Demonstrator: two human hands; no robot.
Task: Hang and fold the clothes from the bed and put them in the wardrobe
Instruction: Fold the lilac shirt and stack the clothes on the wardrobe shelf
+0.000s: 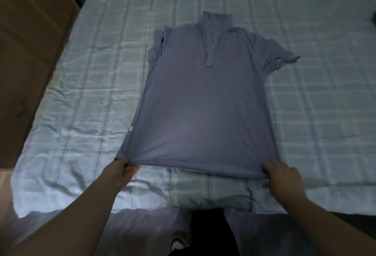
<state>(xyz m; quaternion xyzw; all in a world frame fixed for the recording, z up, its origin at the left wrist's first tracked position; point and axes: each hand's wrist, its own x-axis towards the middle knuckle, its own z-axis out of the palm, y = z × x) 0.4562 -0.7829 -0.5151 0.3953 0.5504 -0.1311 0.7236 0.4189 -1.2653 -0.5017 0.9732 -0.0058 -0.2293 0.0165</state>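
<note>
**Shirt laid flat on bed**

The bed [81, 84] is covered by a checked sheet. A shirt [203, 103] is spread near its front edge, collar farthest. The hem corners are pinched by the left hand [122, 169] and right hand [281, 176].

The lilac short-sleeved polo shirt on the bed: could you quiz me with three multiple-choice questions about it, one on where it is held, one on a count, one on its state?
1. Where do the hands grip the lilac short-sleeved polo shirt?
A. the collar
B. the bottom hem corners
C. the sleeves

2. How many sleeves lie spread out flat to the side?
A. none
B. one
C. two

3. What state is the shirt in?
A. laid out flat, front up
B. rolled into a ball
C. on a hanger

Answers: 1 B, the left hand and right hand pinch the hem corners. 2 B, only the sleeve on the right of the picture spreads out; the other is tucked in. 3 A, it lies flat on the pale checked bedsheet, placket showing.
</note>
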